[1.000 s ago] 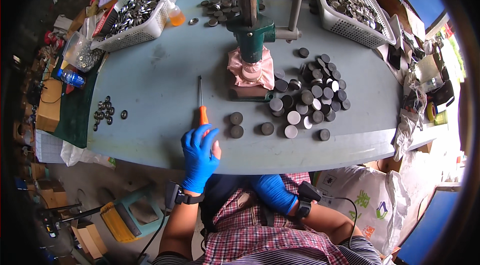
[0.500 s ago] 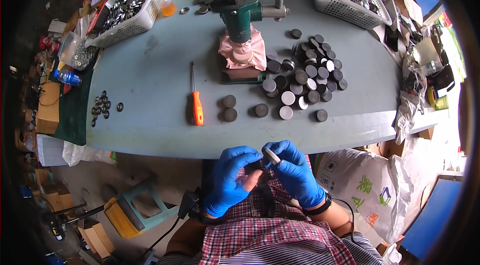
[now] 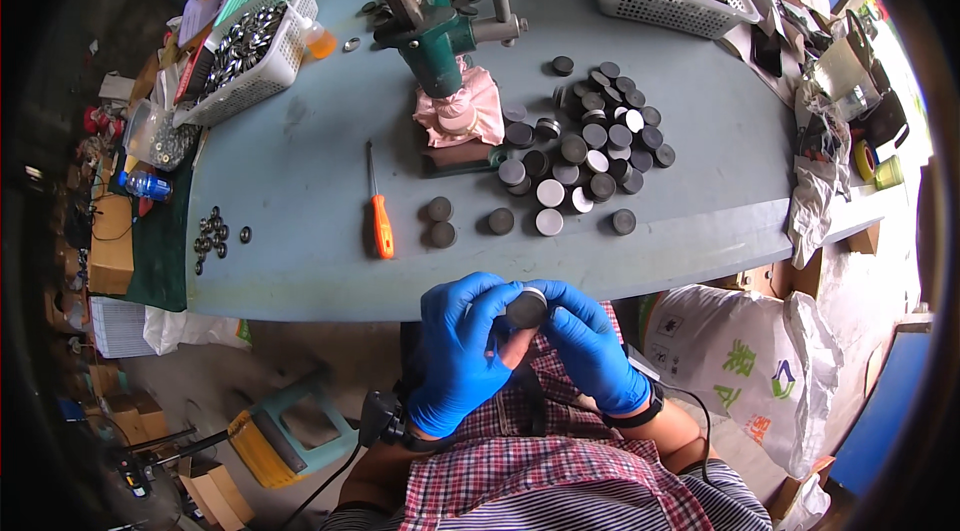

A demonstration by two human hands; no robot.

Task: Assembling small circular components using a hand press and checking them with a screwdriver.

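Just in front of the table's near edge, a small round disc [image 3: 526,311] is held between both my hands, its dark face turned up and a pale rim showing. My left hand [image 3: 460,351], in a blue glove with the thumb bare, pinches it from the left. From the right, the gloved fingers of my right hand [image 3: 592,351] close on its edge. On the table beyond lies a pile of similar black and white discs [image 3: 597,161]. An orange-handled screwdriver [image 3: 383,229] rests left of a few single dark discs [image 3: 442,234].
A green hand press [image 3: 440,56] with pink cloth at its base stands mid-table. White baskets of metal parts stand at the back left [image 3: 245,91] and back right [image 3: 660,13]. Small metal rings [image 3: 211,231] lie at left. A white sack [image 3: 740,361] stands right of me.
The disc has turned from edge-on to showing its dark face. My left fingers have come in to meet it, beside the right hand. The whole view has shifted slightly.
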